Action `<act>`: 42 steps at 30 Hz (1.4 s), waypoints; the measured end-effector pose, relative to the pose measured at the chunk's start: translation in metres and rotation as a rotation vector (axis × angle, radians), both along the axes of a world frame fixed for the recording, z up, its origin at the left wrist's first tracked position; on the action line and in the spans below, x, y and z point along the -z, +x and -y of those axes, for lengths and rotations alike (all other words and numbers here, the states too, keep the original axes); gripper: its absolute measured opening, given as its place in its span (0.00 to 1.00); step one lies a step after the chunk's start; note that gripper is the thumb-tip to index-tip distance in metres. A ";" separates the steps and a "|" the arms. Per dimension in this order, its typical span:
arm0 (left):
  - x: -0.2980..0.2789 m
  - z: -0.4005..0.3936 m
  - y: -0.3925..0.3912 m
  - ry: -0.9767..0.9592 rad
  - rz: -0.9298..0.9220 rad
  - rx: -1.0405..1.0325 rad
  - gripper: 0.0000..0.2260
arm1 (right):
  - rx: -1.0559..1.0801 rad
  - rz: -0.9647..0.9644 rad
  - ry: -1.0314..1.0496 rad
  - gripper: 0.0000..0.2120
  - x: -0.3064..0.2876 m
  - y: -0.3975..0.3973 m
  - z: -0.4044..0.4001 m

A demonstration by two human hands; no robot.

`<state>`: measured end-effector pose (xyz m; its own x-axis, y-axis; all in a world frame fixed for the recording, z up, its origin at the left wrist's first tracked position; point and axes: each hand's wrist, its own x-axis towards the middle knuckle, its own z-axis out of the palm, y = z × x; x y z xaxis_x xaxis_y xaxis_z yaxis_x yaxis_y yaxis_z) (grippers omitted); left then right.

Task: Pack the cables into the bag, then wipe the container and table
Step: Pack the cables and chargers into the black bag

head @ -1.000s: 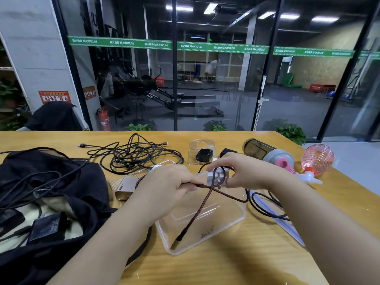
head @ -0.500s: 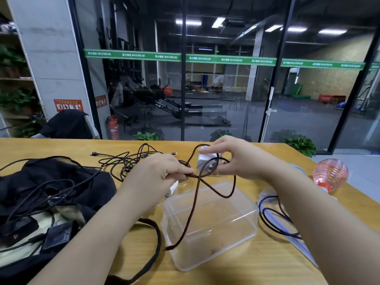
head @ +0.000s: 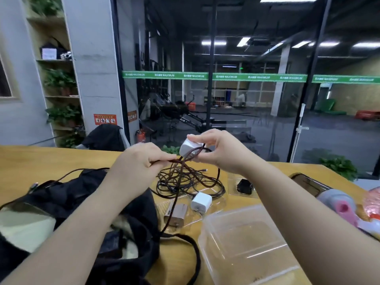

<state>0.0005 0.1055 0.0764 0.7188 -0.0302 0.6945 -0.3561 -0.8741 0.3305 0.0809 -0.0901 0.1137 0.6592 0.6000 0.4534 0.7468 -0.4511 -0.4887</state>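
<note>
Head view. Both hands are raised above the wooden table point(head: 51, 161). The left hand point(head: 139, 159) is curled, its fingers pinching a braided brown cable point(head: 186, 167). The right hand point(head: 218, 148) grips a white charger block point(head: 188, 147) between thumb and fingers, with loops of the same cable wound round the block. One strand of that cable hangs from the hands down towards the table.

A tangle of dark cables point(head: 191, 182) lies on the table beyond and below the hands. Just in front of it sit a white plug adapter point(head: 201, 201) and a brownish adapter point(head: 176, 214), side by side. A small black adapter point(head: 244, 186) rests in clear packaging to the right.

The black bag point(head: 67, 198) lies open at the left, under the left forearm, its strap trailing across the table. The clear plastic container point(head: 246, 241) stands at lower right, near the bag strap, with small dark specks on its floor. At the far right edge lie a dark bottle with a grey and pink lid point(head: 329, 196) and a pink object point(head: 373, 202), blurred.
</note>
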 end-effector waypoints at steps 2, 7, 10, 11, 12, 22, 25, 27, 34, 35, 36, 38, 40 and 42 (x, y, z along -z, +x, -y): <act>-0.002 -0.017 -0.005 0.011 -0.007 -0.043 0.12 | -0.035 0.003 0.012 0.24 0.000 -0.003 -0.020; 0.002 -0.056 -0.019 0.013 0.007 -0.139 0.12 | -0.076 0.032 0.018 0.24 0.003 -0.007 -0.069; 0.000 -0.078 -0.029 0.020 0.045 -0.202 0.11 | -0.107 0.024 0.058 0.23 0.004 -0.012 -0.094; -0.001 -0.084 -0.032 0.026 0.060 -0.221 0.11 | -0.115 0.017 0.078 0.23 0.005 -0.015 -0.101; -0.002 -0.090 -0.036 0.030 0.070 -0.236 0.11 | -0.123 0.005 0.101 0.23 0.008 -0.017 -0.108; 0.079 -0.133 -0.063 0.249 -0.156 -0.340 0.10 | -0.197 -0.086 -0.059 0.23 0.106 -0.046 -0.155; 0.095 -0.136 -0.066 0.217 -0.235 -0.370 0.13 | -0.186 -0.064 -0.140 0.24 0.124 -0.050 -0.158; 0.099 -0.137 -0.067 0.208 -0.270 -0.349 0.11 | -0.205 -0.035 -0.148 0.23 0.130 -0.054 -0.159; 0.108 -0.135 -0.078 0.060 -0.488 -0.303 0.10 | -0.366 0.173 -0.322 0.15 0.137 -0.062 -0.157; 0.111 -0.135 -0.079 -0.011 -0.480 -0.309 0.10 | -0.393 0.173 -0.342 0.15 0.139 -0.062 -0.158; 0.113 -0.136 -0.079 -0.087 -0.442 -0.315 0.10 | -0.414 0.156 -0.351 0.16 0.141 -0.063 -0.159; 0.113 -0.133 -0.081 -0.218 -0.325 -0.285 0.07 | -0.438 0.107 -0.337 0.21 0.142 -0.064 -0.160; 0.107 -0.125 -0.082 -0.284 -0.279 -0.181 0.06 | -0.421 0.028 -0.327 0.30 0.140 -0.064 -0.161; 0.103 -0.117 -0.083 -0.282 -0.330 -0.044 0.15 | -0.399 -0.090 -0.300 0.36 0.139 -0.065 -0.160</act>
<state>-0.0823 0.2224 -0.0262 0.8999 0.1630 0.4045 -0.1562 -0.7455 0.6479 0.0154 0.0703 -0.0253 0.3807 0.9082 0.1740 0.8505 -0.2700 -0.4514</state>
